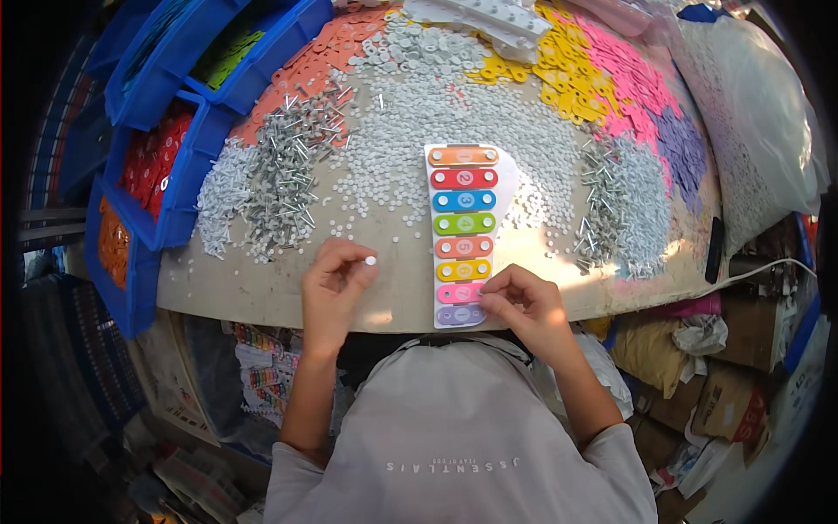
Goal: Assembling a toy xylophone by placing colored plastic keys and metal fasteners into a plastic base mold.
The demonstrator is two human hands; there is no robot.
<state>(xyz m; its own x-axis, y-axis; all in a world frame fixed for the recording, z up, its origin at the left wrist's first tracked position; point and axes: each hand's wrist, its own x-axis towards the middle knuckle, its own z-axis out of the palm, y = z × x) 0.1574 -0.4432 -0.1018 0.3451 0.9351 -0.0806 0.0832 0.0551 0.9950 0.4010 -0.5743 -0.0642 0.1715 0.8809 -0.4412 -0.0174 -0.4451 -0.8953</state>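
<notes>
Mid-frame, left fingers point(349, 252) are pinching a white cap point(370, 260); slackening could drop it. Right fingers point(511, 278) are sitting narrow, contents unclear.

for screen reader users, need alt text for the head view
A person's left hand pinches a white cap while the right hand is at the pink bar of a toy xylophone on a table. Beyond lie piles of white caps, metal pins and loose coloured bars.
</notes>
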